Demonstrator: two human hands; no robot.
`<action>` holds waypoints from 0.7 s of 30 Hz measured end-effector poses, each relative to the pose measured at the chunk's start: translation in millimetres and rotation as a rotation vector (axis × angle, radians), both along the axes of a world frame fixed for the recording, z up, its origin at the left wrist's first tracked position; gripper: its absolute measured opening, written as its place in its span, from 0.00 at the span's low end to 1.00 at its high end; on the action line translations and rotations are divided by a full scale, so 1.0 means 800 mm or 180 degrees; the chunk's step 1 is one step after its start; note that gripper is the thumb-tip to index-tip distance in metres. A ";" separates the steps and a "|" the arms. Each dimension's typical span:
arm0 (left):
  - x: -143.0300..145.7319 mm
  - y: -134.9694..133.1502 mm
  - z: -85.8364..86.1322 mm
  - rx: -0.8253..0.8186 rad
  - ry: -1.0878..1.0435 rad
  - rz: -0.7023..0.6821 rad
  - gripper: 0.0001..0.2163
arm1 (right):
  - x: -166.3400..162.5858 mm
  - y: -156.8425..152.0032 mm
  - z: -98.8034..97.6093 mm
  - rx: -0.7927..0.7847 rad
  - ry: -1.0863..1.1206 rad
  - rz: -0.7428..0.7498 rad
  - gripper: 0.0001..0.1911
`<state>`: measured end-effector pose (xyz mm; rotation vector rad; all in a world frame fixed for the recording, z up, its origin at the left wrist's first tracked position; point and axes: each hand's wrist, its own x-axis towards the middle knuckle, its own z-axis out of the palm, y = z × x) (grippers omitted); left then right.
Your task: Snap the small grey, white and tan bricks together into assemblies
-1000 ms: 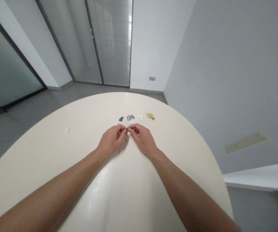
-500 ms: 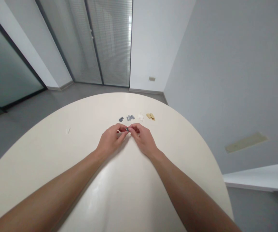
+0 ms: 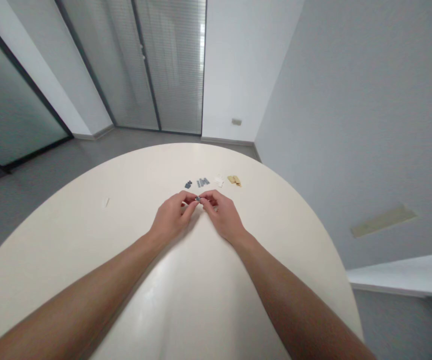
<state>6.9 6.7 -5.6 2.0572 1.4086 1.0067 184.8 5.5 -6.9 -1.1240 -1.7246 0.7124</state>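
Observation:
Between my fingertips is a small dark grey piece (image 3: 197,199), perhaps a building brick; its shape is mostly hidden. My left hand (image 3: 174,212) pinches it from the left, thumb and fingers closed. From the other side my right hand (image 3: 221,212) grips it the same way, so the hands nearly meet. Just beyond them lie small dark pieces (image 3: 188,185), grey studded strips (image 3: 203,182), white pieces (image 3: 219,181) and tan flat pieces (image 3: 234,180), each colour in its own little group.
The round white table (image 3: 88,240) spreads under both forearms, its curved edge at the back and right. A thin white piece (image 3: 105,202) lies apart at the left. Glass doors (image 3: 163,75) and a grey wall (image 3: 351,125) stand beyond the table.
Both hands stay in almost the same place. The right thumb and fingers have shifted slightly, and a little more of the dark grey piece shows. The groups on the table have not moved.

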 end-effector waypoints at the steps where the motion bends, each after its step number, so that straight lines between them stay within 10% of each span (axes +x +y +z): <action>1: 0.000 0.000 0.000 -0.0008 -0.0007 -0.0006 0.10 | 0.000 0.000 0.000 0.0010 0.0002 0.0001 0.06; 21: 0.001 -0.002 0.006 -0.0192 0.0159 -0.0014 0.12 | -0.001 -0.003 0.003 0.0041 -0.0052 0.0053 0.06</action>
